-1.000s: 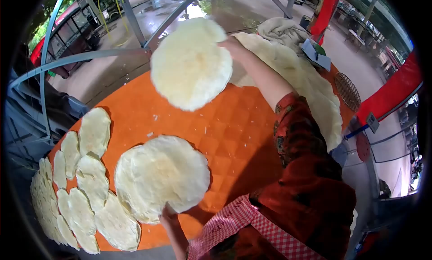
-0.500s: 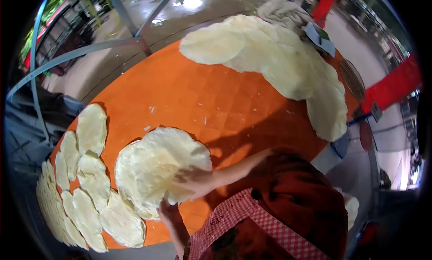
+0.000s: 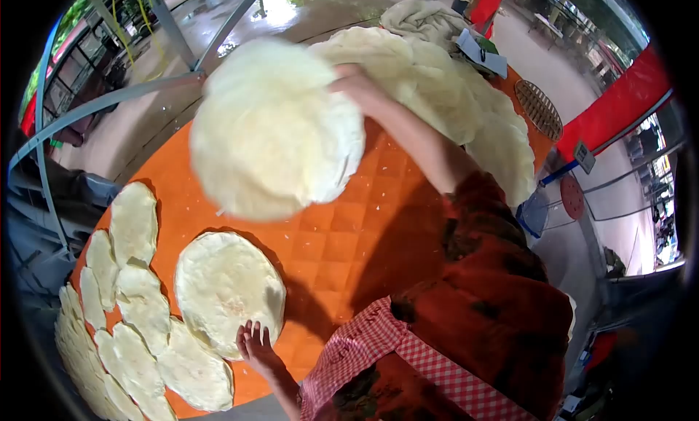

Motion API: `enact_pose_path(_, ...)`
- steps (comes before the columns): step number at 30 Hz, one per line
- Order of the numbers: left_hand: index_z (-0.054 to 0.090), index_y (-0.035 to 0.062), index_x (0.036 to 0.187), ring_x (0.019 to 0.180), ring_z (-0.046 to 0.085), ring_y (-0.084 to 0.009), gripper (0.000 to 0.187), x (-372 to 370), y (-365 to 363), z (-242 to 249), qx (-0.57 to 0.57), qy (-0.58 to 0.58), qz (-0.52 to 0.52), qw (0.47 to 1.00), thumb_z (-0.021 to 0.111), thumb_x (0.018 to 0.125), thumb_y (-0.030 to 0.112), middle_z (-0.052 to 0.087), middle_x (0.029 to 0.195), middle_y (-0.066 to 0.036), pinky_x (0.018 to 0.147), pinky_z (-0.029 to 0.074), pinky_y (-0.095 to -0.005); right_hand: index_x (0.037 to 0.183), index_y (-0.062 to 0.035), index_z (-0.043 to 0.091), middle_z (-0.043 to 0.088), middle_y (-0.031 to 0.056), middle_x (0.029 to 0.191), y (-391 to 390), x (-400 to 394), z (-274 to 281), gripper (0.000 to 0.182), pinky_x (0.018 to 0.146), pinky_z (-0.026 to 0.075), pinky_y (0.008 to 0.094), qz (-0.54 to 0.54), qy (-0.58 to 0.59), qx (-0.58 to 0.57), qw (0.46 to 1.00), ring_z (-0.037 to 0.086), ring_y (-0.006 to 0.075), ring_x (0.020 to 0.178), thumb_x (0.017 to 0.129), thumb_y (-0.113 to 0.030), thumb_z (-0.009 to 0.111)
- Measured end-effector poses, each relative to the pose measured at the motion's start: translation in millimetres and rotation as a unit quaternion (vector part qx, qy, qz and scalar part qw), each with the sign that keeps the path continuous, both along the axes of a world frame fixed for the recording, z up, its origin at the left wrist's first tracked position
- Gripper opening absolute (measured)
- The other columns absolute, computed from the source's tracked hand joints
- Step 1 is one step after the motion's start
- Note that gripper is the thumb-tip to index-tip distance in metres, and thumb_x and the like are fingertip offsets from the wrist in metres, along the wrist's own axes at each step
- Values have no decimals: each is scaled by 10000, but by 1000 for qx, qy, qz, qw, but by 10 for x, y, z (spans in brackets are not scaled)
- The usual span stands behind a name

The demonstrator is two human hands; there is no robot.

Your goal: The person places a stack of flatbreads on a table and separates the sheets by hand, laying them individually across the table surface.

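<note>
A large thin round flatbread (image 3: 266, 130) hangs over the far side of the orange table, blurred by motion. My right hand (image 3: 353, 86) is closed on its right edge, with the arm stretched out. Close to me lies a stack of round flatbreads (image 3: 229, 290), pale with faint brown spots. My left hand (image 3: 258, 342) is at the near rim of this stack, its fingers spread and holding nothing. Left of the stack, several smaller flatbreads (image 3: 135, 221) lie side by side, some overlapping. Across the table, more flatbreads (image 3: 437, 93) overlap in a curved row, partly hidden behind my right arm.
The orange table (image 3: 328, 250) has white crumbs on it. At its far edge are a crumpled cloth (image 3: 426, 20), a paper with a pen (image 3: 480, 57) and a round woven rack (image 3: 539, 109). Metal poles (image 3: 109, 104) stand beyond the left edge, a red panel (image 3: 619, 104) to the right.
My right hand has lifted the top flatbread off the near stack and swung it up and away from me. My left hand has let go of the rim and opened.
</note>
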State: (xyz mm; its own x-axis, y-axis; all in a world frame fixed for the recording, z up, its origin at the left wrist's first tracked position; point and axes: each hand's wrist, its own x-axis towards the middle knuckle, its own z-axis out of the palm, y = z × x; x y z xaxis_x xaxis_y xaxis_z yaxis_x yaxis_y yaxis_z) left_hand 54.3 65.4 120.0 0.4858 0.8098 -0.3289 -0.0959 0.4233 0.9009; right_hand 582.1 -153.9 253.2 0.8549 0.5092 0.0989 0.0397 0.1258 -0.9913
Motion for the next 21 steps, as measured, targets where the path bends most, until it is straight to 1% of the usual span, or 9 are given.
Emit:
enact_pose_path(4, 472, 51, 1231, 1046, 584, -263, 328, -309, -128, -247, 19, 67, 14, 997, 524, 941, 195, 584, 1168, -141, 878, 481, -392, 1050, -5, 644, 667, 82, 880, -1192, 251, -671, 301, 713, 493, 316, -173, 11, 17, 985, 632, 177, 776, 765, -93, 605)
enact_pose_path(7, 512, 7, 1168, 976, 616, -251, 271, -464, -205, -228, 28, 80, 27, 996, 549, 929, 131, 607, 1096, -146, 830, 513, -362, 969, -20, 643, 631, 37, 797, -1676, 198, -1634, 197, 642, 489, 305, -341, -63, -138, 928, 587, 157, 689, 795, -84, 579)
enact_pose_path(9, 540, 5, 1127, 945, 626, -221, 218, -506, -236, -117, 2, 82, 42, 996, 537, 923, 81, 624, 1055, -120, 797, 520, -344, 1034, -23, 587, 660, 80, 893, -2061, 352, -2669, 244, 690, 531, 351, -309, -89, -328, 888, 643, 230, 752, 799, -81, 620)
enact_pose_path(11, 547, 11, 1113, 922, 629, -206, 197, -579, -245, -152, 3, 91, 53, 994, 523, 925, 64, 635, 1020, -104, 790, 521, -335, 974, -39, 582, 655, 85, 845, -997, -886, -2185, 165, 613, 531, 309, -179, 90, -143, 969, 647, 202, 700, 825, -98, 622)
enact_pose_path(13, 554, 16, 1101, 906, 632, -195, 183, -604, -244, -155, 1, 85, 59, 995, 523, 926, 61, 639, 1003, -97, 782, 523, -326, 943, -41, 589, 649, 76, 833, -21, -1864, -1963, 142, 592, 534, 280, -23, 228, -52, 972, 654, 165, 729, 834, -118, 638)
enact_pose_path(15, 559, 21, 1093, 893, 633, -185, 174, -630, -198, -112, 13, 69, 53, 996, 525, 927, 60, 642, 995, -93, 775, 526, -318, 959, -45, 593, 644, 70, 898, 769, -2470, -2136, 201, 672, 554, 297, 103, 257, -123, 953, 666, 175, 799, 825, -159, 692)
enact_pose_path(17, 563, 24, 1088, 883, 634, -176, 168, -684, -162, -20, 38, 47, 44, 997, 530, 927, 61, 644, 995, -92, 768, 528, -312, 764, -77, 543, 572, 11, 724, 1356, -2819, -2259, 253, 560, 497, 260, 169, 157, -278, 933, 598, 100, 659, 779, -240, 736)
enact_pose_path(19, 573, 26, 1077, 866, 630, -163, 158, -822, -95, 2, 50, 28, 45, 997, 545, 926, 66, 643, 1000, -90, 758, 531, -303, 725, -58, 562, 591, 45, 688, 1743, -3019, -2421, 237, 497, 461, 269, 129, 117, -353, 919, 578, 122, 598, 727, -197, 754)
enact_pose_path(21, 575, 21, 1075, 863, 627, -159, 158, -971, -26, -24, 60, 6, 49, 997, 549, 927, 72, 643, 1000, -88, 756, 532, -300, 751, -13, 608, 643, 93, 741, 1840, -3132, -2196, 185, 544, 491, 299, 86, 197, -308, 927, 615, 168, 634, 704, -120, 752)
